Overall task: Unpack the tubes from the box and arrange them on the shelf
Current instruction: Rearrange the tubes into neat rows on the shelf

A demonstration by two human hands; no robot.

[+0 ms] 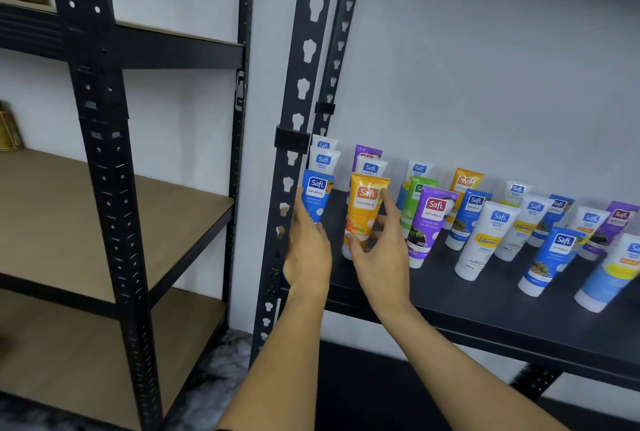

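Observation:
Several Safi tubes stand cap-down in rows on a black shelf. At the shelf's left end my left hand grips a blue tube, thumb on its left side. Beside it my right hand pinches an orange tube, with the thumb at its lower front and the index finger along its right edge. Both tubes stand upright in the front row. A purple tube stands just right of the orange one. White tubes stand behind the blue one.
A perforated black upright rises right beside my left hand. A second rack with tan wooden shelves stands to the left. The black shelf's front strip in front of the tubes is bare. No box is in view.

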